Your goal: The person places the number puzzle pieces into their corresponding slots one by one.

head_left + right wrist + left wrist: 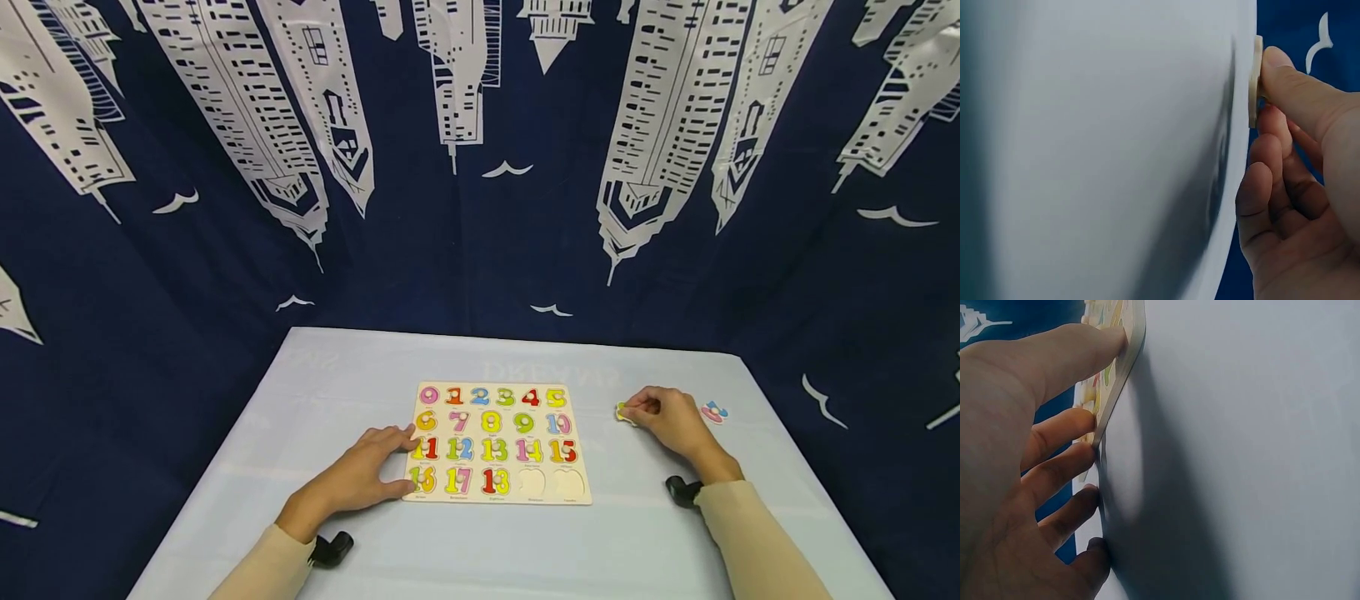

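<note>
A wooden number puzzle board (pixel 468 492) lies on the white table, its colourful numeral pieces set in rows, with two bare recesses at the lower right. My left hand (pixel 365 471) rests at the board's left side, thumb and fingertips on its edge and the fingers spread. In the left wrist view, the thumb (pixel 1079 350) lies against the board's rim. To the right of the board, my right hand (pixel 667 421) pinches a small yellow-green puzzle piece (pixel 622 413) between thumb and fingers. Seen edge-on in the right wrist view, this wooden piece (pixel 1254 84) is thin; its numeral is hidden.
A pink and blue puzzle piece (pixel 714 412) lies on the table just right of my right hand. The white table (pixel 480 550) ends at a dark blue cloth (pixel 465 250) printed with white buildings and birds.
</note>
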